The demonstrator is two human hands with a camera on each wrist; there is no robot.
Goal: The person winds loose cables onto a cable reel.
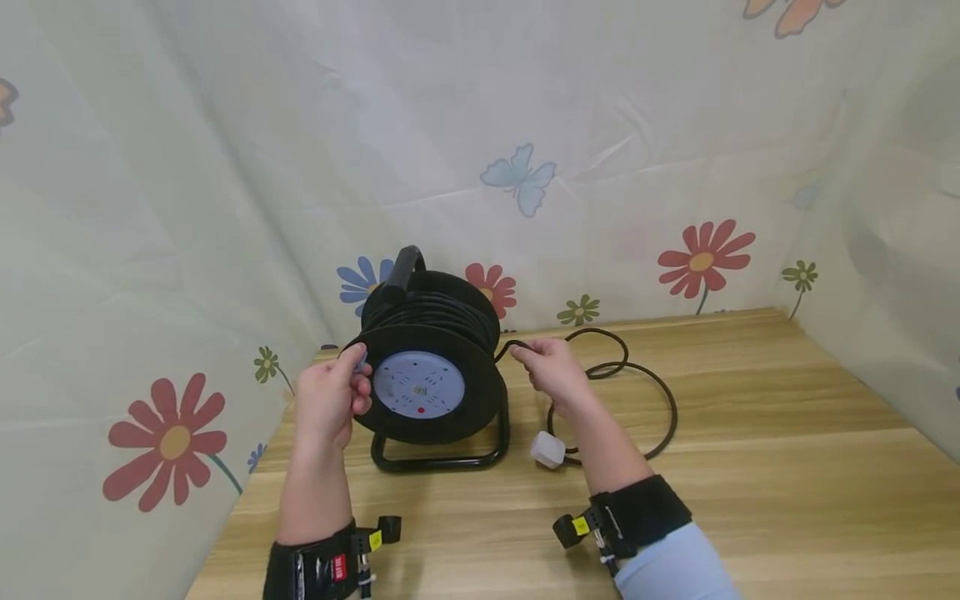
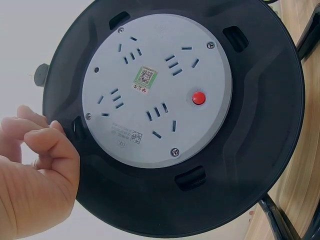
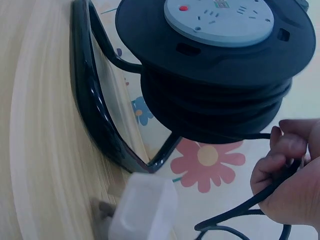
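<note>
**Winding the loose cord onto the reel**

A black cord reel [image 1: 431, 367] stands upright in its metal stand [image 1: 442, 454] on the wooden table [image 1: 750, 500], near the back left corner by the flowered cloth wall [image 1: 187, 250]; the left hand [image 1: 330, 404] grips the reel's front rim at its left edge, fingers curled round the edge beside the grey socket plate [image 2: 156, 90]; the right hand [image 1: 551, 367] pinches the black cord [image 1: 637, 375] just beside the drum, where it leaves the wound turns; the rest of the cord lies in a slack loop on the table to the right, ending in a white plug [image 1: 547, 450] near the stand's foot

To do this well, I judge the right hand should keep light tension and steer the cord across the drum so the turns lie side by side; the left should turn the rim evenly, with the stand flat on the table; watch that the plug does not snag on the stand's foot
</note>
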